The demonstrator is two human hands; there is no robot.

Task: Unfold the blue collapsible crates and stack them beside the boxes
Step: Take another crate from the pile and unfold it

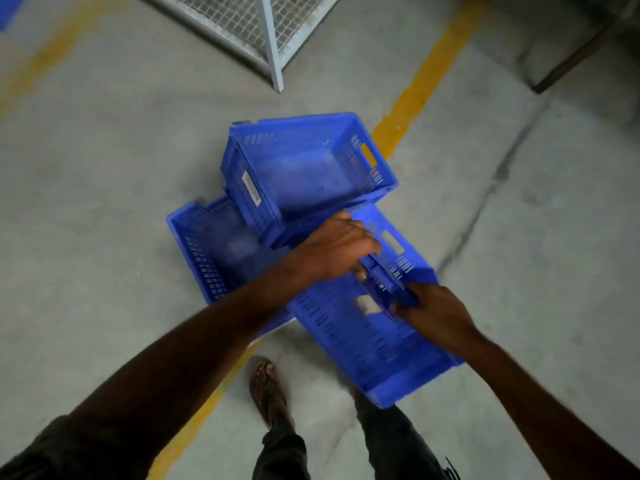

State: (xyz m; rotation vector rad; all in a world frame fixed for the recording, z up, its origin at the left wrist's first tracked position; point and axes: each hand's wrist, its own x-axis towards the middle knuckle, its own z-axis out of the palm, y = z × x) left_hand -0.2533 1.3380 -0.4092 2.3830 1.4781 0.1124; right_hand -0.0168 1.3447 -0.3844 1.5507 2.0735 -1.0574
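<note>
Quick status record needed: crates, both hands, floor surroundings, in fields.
upper crate: unfolded, open side up, resting skewed across a lower crate
lower crate: unfolded, on the concrete floor
held crate: tilted, nearest the person, white label showing
left hand: gripping the held crate's far edge
right hand: gripping the same crate's edge
yellow floor line: passes under the crates
wire mesh cage: beyond the crates

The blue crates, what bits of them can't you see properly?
Head view:
- Label on the upper crate: too small and blurred to read.
- Held crate: the left hand and right hand cover its top edge.
- Lower crate: the upper crate and left arm hide much of it.
- Boxes: not in view.
</note>
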